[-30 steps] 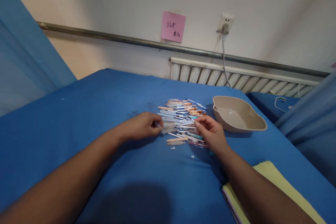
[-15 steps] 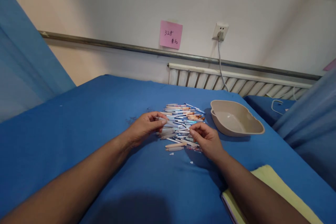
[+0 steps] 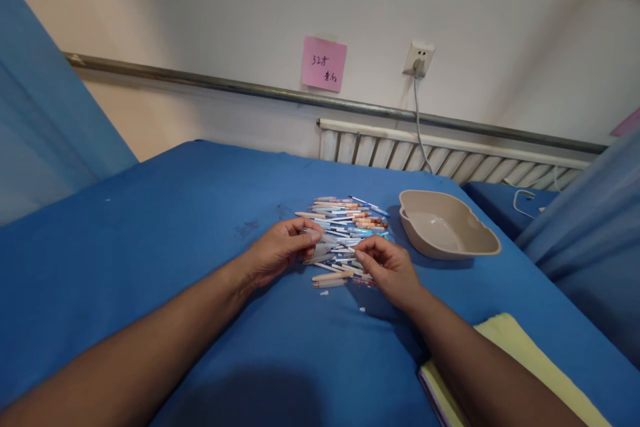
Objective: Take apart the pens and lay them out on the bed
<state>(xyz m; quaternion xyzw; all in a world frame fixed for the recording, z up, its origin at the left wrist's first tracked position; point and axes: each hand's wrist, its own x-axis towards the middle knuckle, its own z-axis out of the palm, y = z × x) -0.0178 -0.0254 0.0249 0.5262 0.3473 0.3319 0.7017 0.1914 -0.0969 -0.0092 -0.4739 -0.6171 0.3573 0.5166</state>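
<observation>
My left hand (image 3: 286, 248) is closed, thumb and fingers pinching a greyish pen barrel (image 3: 328, 238) that points to the right. Between the thumb and fingertips of my right hand (image 3: 387, 268) is a thin white pen refill (image 3: 348, 247) with a dark end turned toward the barrel. The two ends are very near each other; whether they touch I cannot tell. Both are held over a pile of pen parts (image 3: 333, 275), with peach, orange, grey and blue barrels and white refills. Two small white bits (image 3: 325, 293) lie in front of the pile.
A beige basin (image 3: 450, 255) stands right of the pile on the blue sheet (image 3: 240, 340). Under my right forearm lies a yellow cloth (image 3: 520, 347). At the back are a radiator (image 3: 380, 147), a metal rail (image 3: 225, 86) and a plugged-in cable (image 3: 419, 120). Blue curtains hang at both sides.
My hands have come slightly closer together, bringing the refill's dark end up to the barrel. A peach barrel left of the pile, behind my left hand, now shows more fully. The view shifted slightly.
</observation>
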